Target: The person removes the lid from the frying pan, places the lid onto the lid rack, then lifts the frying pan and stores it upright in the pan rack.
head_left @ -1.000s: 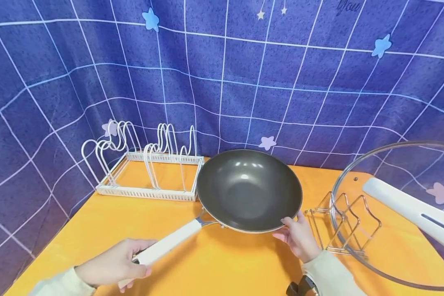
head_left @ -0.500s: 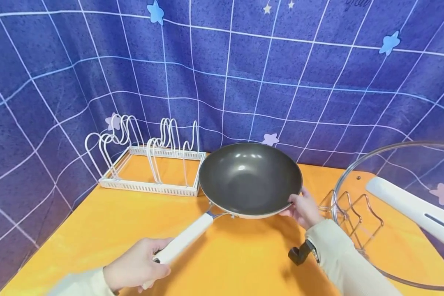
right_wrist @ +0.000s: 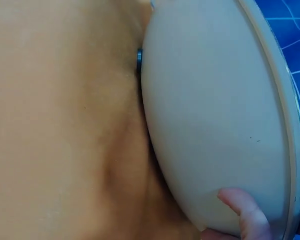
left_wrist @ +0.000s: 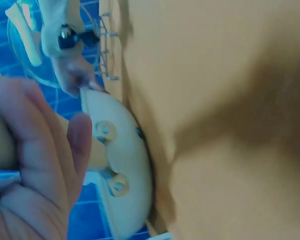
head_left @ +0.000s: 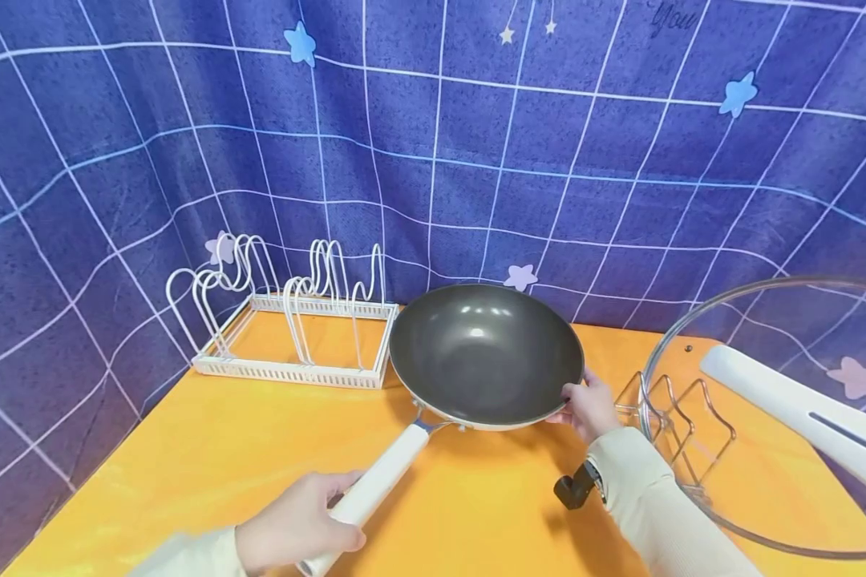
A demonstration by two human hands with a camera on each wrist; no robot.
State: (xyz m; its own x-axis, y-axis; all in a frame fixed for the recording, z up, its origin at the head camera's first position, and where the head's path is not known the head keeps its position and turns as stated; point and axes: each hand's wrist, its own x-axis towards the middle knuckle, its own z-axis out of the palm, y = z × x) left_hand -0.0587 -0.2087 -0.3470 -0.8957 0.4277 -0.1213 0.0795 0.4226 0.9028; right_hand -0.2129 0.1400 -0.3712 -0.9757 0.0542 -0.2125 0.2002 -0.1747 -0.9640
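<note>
A wok (head_left: 483,361) with a dark inside and a pale outside sits at the middle of the table, its white handle (head_left: 386,473) slanting toward the lower left. My left hand (head_left: 299,521) grips the end of that handle. On the wok's right side my right hand (head_left: 588,409) holds the rim, thumb over the edge and fingers beneath. The right wrist view shows those fingers (right_wrist: 242,210) against the pale outer wall. In the left wrist view the wok's underside (left_wrist: 125,165) shows close over the table, with the handle's rivets.
A white wire rack (head_left: 289,373) stands left of the wok. A small metal wire rack (head_left: 681,433) is to its right, partly behind a large glass lid (head_left: 779,497) with a white handle (head_left: 801,409). A blue gridded curtain (head_left: 404,160) hangs behind the orange table (head_left: 224,449).
My left hand and the handle's end have swung to the right, turning the wok. My right hand has slid slightly up along the rim. Both hands keep their hold.
</note>
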